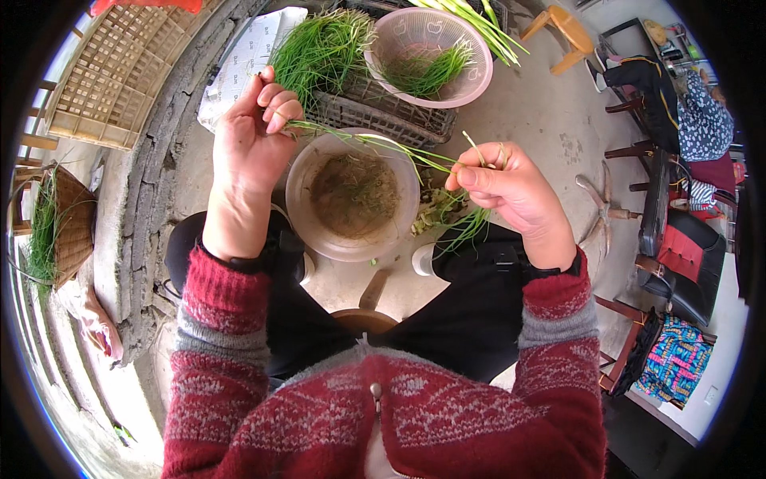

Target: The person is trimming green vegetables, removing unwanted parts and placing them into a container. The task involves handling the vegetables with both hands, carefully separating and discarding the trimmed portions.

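Note:
My right hand (511, 188) pinches a few thin scallions (411, 152) between thumb and fingers. Their stalks stretch across toward my left hand, and green leaves dangle below the right fingers. Raised at about the same height, my left hand (257, 140) is closed, thumb against fingertips, with a tiny dark bit at the tips; what it grips is too small to make out. The far end of the stalks reaches its curled fingers. Below the stalks, between my knees, stands a pale plastic basin (299, 199) with brownish, dirty contents and bits of green.
A heap of scallions (323, 48) and a pink colander (479, 68) with more greens rest on a black crate (351, 112). Trimmings (435, 209) lie right of the basin. A wicker basket (76, 219) stands left, a wooden stool (568, 32) far right, and chairs (682, 263) along the right.

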`<state>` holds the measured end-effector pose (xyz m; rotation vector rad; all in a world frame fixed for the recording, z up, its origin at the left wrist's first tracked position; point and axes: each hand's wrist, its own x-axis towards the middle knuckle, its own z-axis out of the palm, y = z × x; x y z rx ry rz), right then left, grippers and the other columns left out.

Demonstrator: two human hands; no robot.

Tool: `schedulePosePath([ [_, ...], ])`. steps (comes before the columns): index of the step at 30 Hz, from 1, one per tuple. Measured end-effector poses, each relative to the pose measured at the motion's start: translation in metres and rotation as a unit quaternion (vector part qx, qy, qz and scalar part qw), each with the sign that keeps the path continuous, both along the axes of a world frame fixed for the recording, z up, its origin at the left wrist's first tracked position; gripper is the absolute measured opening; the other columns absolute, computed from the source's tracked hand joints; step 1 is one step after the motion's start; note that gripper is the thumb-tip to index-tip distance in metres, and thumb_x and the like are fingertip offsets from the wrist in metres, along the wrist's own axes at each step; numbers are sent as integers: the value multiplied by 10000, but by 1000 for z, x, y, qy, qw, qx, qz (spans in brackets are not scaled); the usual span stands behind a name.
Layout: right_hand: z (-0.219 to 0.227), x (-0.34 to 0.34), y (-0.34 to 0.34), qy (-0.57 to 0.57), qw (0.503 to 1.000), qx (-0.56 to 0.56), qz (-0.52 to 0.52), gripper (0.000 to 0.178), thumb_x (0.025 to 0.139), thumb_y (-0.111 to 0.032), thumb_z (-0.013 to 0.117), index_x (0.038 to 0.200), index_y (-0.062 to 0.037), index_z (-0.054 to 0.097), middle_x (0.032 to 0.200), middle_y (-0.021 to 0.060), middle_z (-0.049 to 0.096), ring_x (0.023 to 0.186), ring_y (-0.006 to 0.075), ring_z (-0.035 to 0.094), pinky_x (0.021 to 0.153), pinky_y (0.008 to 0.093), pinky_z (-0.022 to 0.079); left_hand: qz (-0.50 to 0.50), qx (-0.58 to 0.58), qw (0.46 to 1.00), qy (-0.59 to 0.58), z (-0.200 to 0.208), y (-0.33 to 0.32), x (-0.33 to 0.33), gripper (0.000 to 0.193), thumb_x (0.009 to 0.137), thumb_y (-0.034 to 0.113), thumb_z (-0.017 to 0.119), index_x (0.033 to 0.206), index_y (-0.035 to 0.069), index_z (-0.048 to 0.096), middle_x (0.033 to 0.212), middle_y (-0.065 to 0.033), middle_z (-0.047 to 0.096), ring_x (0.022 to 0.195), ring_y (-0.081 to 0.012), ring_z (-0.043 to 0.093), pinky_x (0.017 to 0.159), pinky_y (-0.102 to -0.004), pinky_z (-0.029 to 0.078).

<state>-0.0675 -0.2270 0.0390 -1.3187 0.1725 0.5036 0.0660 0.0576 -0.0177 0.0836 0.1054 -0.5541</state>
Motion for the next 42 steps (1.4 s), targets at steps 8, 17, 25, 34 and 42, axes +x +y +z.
schedulePosePath([
  [8, 6, -2, -11, -37, 999, 26, -16, 154, 854, -129, 699, 918, 11, 695, 744, -1, 644, 492, 1, 314, 440, 189, 205, 66, 20, 997, 45, 3, 19, 10, 141, 1001, 119, 455, 985, -11, 509, 690, -5, 372, 593, -124, 325, 493, -241, 309],
  [17, 1, 0, -10, -106, 988, 105, -49, 116, 881, -58, 643, 971, 14, 656, 852, 105, 665, 498, 36, 344, 454, 195, 255, -25, 247, 968, 38, 4, -1, -5, 121, 956, 139, 524, 915, 30, 554, 658, 29, 403, 516, -85, 290, 439, -208, 237],
  [25, -1, 10, 12, -90, 992, -13, -85, 129, 902, -72, 627, 962, 37, 663, 722, -12, 590, 504, 11, 344, 454, 180, 248, -246, 182, 951, -51, 11, -53, -49, 216, 912, 166, 534, 1082, 38, 566, 1116, -127, 629, 571, -72, 362, 483, -192, 309],
  [34, -11, 12, 27, -45, 991, -112, -51, 159, 908, -133, 648, 969, 11, 673, 713, -57, 557, 521, -9, 346, 456, 171, 235, -169, 159, 966, -114, 18, -54, -49, 366, 931, 100, 515, 1283, 6, 479, 1062, -87, 619, 594, -58, 375, 485, -182, 319],
  [42, -14, 13, 29, 4, 996, -84, -27, 177, 919, -181, 645, 943, -6, 664, 666, -96, 472, 503, -19, 314, 440, 174, 199, -149, 204, 957, -142, 21, -56, -52, 326, 975, 192, 540, 1241, 3, 531, 842, 8, 521, 596, -42, 363, 485, -175, 295],
])
